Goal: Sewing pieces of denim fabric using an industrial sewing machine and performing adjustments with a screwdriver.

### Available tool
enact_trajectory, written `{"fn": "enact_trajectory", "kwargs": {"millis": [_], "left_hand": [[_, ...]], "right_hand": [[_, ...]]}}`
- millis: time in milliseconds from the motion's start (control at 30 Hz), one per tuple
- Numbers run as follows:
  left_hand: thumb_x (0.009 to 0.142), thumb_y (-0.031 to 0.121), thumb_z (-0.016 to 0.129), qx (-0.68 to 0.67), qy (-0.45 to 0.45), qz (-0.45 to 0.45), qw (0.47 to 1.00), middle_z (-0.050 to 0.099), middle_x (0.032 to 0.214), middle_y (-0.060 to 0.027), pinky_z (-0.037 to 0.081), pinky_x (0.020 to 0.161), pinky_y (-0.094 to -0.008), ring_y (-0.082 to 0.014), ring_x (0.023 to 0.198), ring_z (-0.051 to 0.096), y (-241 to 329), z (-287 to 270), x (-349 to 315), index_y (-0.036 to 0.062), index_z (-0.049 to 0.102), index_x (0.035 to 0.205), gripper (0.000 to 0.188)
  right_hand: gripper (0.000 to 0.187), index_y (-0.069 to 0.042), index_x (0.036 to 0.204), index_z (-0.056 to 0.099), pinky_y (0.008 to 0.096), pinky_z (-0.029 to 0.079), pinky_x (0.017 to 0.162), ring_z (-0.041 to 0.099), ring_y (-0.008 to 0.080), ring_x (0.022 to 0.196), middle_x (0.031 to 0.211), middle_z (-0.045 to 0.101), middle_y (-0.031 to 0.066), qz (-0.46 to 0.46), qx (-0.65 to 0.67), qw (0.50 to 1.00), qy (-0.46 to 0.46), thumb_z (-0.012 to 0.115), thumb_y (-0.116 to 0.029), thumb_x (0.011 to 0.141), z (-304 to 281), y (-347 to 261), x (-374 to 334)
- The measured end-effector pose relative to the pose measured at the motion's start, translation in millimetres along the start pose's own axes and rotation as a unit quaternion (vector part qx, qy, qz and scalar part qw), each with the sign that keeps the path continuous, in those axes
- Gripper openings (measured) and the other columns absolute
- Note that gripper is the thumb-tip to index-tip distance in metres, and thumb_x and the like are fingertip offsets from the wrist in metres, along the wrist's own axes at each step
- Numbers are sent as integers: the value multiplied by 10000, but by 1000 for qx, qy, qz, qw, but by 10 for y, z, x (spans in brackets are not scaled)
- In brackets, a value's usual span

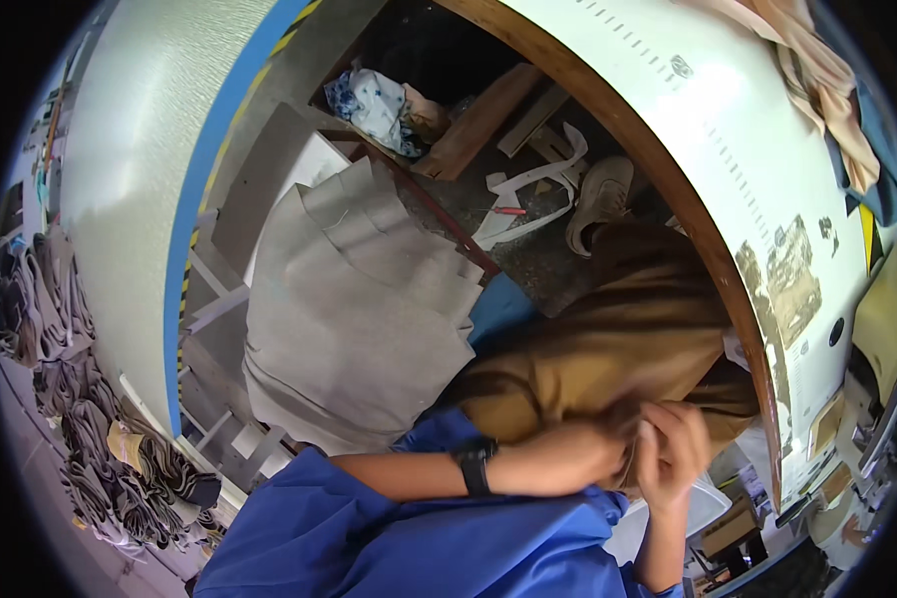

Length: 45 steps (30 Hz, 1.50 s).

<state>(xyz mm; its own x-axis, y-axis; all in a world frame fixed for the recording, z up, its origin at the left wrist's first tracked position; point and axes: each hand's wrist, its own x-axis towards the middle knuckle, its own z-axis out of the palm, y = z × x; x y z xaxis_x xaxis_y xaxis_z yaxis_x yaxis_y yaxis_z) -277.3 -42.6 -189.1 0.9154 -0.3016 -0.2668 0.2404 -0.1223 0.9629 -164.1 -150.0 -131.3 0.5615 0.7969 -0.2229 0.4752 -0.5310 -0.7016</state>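
Gripping: head view shows both hands closed on one edge of brown leather-like fabric.
Left hand: pinched shut on the fabric edge, black wristband just behind the grip.
Right hand: fingers curled round the same edge, touching the left, likely to keep it taut.
Beyond grip: fabric drapes away over the lap.
Left of grip: grey cut pieces, stacked fanned.

Cut sheets lie stacked left of the cloth; both hands meet at the cloth's near edge, under the tabletop rim.
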Motion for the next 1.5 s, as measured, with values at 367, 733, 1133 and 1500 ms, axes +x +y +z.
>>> {"fn": "enact_trajectory", "kwargs": {"millis": [367,733,1133,1500], "left_hand": [[884,207,459,-288,405,-155,854,469,612,1,380,569,-268,-135,569,438,-1366,-1407,3115,90,509,710,215],[885,242,474,-531,-121,-90,834,438,578,1,358,520,-268,-138,532,414,128,1417,4760,108,478,665,258],[887,281,490,-708,-13,-206,675,403,540,1,335,468,-267,-140,491,388,-1426,870,4905,127,443,616,315],[889,316,504,-717,175,-236,632,371,505,1,314,420,-267,-142,454,364,-1988,-689,3821,145,411,571,373]], "right_hand": [[552,-67,1187,535,421,406,910,423,353,1204,1264,462,183,-156,-321,934,-18,664,-132,655,-786,-155,967],[324,-102,1214,516,361,270,1031,458,198,1216,1267,512,74,-192,-223,950,100,336,-122,945,-1007,-26,1047],[367,-147,1261,466,371,183,1070,381,158,1280,1346,436,10,-172,-336,922,83,277,-113,948,-910,-80,1095],[385,12,1183,489,395,376,964,461,291,1181,1256,476,182,-263,-188,924,204,455,-171,845,-845,-6,891]]}}
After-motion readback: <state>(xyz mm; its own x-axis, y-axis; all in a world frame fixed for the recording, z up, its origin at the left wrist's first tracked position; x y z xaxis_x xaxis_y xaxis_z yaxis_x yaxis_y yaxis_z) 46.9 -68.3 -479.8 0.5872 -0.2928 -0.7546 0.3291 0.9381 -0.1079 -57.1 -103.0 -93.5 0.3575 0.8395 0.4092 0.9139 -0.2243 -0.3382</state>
